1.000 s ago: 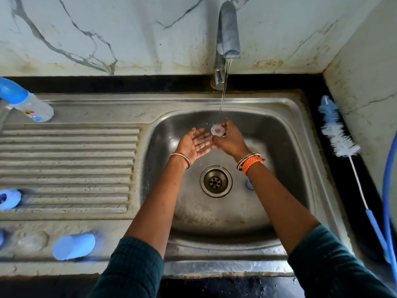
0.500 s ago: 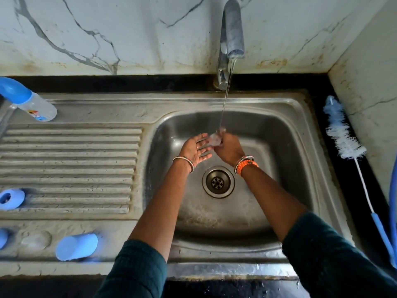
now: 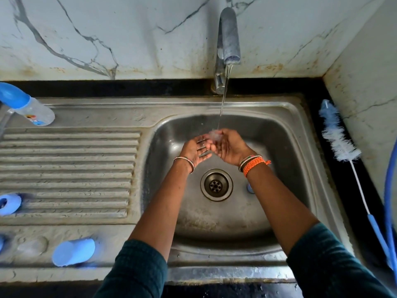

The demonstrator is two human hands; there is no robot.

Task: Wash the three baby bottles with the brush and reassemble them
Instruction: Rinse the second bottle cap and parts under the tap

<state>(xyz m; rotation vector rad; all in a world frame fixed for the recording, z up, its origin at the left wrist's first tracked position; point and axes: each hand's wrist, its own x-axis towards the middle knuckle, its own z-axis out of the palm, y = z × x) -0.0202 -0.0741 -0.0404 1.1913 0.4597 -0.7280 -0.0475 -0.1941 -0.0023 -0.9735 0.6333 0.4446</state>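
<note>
Teat point(image 3: 215, 135), a small clear piece blurred by running water, sits at the fingertips of the right hand point(image 3: 231, 150), which curls around it from the right and below; how firmly it is pinched I cannot tell, since splash hides the contact. The left hand point(image 3: 196, 150) is flat and open, palm up, fingers spread, touching the right hand's fingertips just left of the piece and holding nothing. Both hands are equally near it, meeting under the thin stream that falls from the tap point(image 3: 228, 35) straight above them. Below the hands lies the drain point(image 3: 216, 185) of the sink point(image 3: 285, 130), and a small blue thing shows on the basin floor just under the right wrist, too hidden to identify. Farther out to the right, well apart on the dark table edge, lies the bottle brush point(image 3: 341, 143), its long axis running away from the person with the bristle head at the far end and the handle nearer. To the left, across the ribbed drainboard, a capped bottle point(image 3: 32, 110) lies on its side at the far corner, a blue ring point(image 3: 9, 203) rests nearer, and a blue cap point(image 3: 74, 252) lies nearest. By my judgement this is a rinse of one small part, and the right hand is placed to carry it leftward to the drainboard.
</note>
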